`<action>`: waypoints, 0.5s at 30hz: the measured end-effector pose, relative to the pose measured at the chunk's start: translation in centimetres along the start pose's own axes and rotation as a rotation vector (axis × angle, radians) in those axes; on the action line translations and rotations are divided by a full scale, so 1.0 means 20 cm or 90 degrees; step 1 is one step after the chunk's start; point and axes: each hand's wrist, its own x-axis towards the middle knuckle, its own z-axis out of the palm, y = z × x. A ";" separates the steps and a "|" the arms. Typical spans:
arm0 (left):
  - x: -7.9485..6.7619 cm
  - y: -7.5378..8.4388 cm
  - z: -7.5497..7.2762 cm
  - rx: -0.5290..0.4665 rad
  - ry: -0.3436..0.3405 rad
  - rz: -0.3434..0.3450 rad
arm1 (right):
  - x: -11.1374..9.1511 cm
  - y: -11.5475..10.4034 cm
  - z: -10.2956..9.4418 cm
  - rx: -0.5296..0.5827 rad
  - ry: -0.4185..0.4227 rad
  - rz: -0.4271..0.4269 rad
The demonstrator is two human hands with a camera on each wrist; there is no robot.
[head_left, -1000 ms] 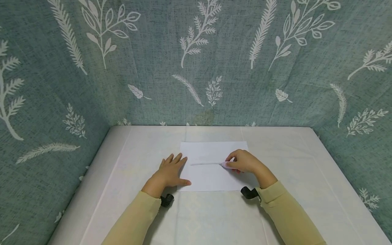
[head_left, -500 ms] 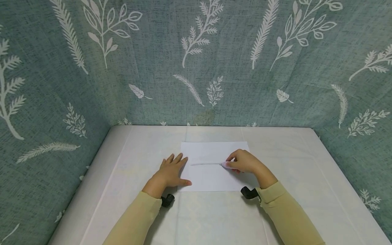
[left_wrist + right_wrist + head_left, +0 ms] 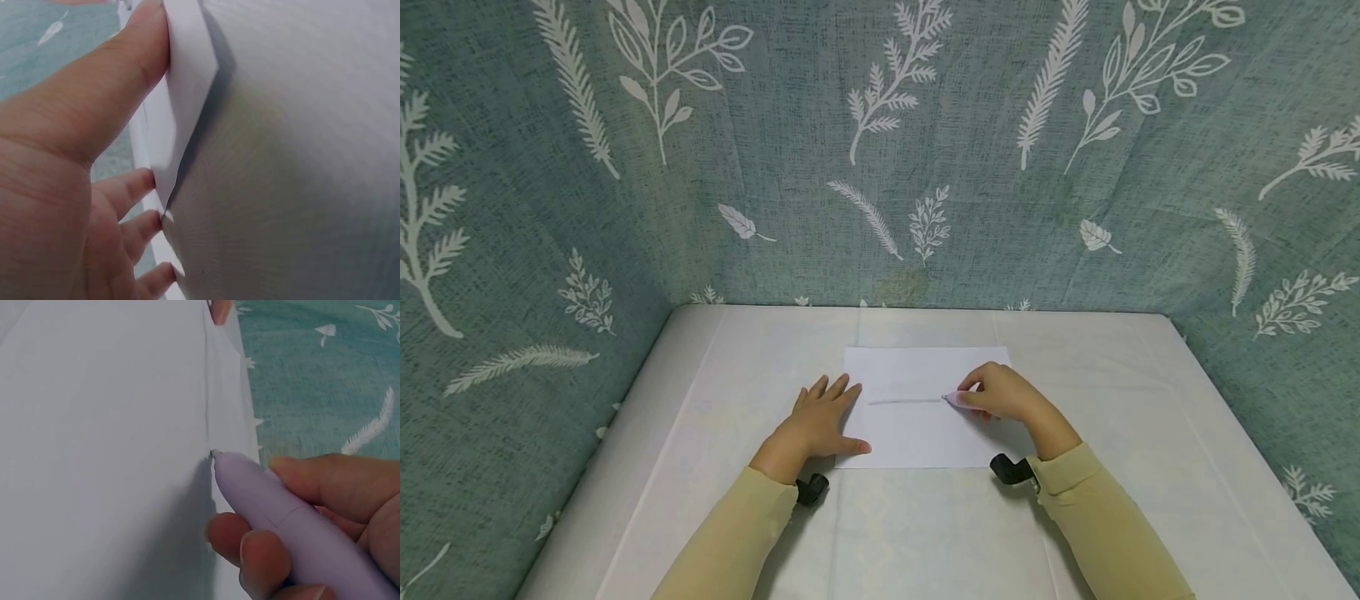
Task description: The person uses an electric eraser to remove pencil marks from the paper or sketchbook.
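Observation:
A sheet of white paper (image 3: pixel 917 437) lies on the table, with one straight grey line (image 3: pixel 902 402) running across its middle. My left hand (image 3: pixel 815 425) rests spread over the paper's left edge. In the left wrist view its thumb (image 3: pixel 94 94) presses on the sheet, near a corner that stands slightly off the cloth. My right hand (image 3: pixel 1003 396) pinches a thick lavender pen (image 3: pixel 275 506) between thumb and fingers. The pen's thin metal tip (image 3: pixel 215 454) is at the right end of the line, at or just over the paper; I cannot tell which.
A white cloth covers the table (image 3: pixel 1097 400). Blue-green fabric (image 3: pixel 790 167) with white leaf prints rises behind it and at both sides. Black wrist cameras (image 3: pixel 1011 469) sit at both cuffs, close above the table.
The pen tip has shifted very slightly up and away, near the line's right end. My left hand keeps its place on the paper. The head view has drifted a little.

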 end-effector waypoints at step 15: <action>0.00 0.00 0.00 0.008 -0.001 -0.005 | 0.00 -0.01 0.01 0.000 -0.012 -0.003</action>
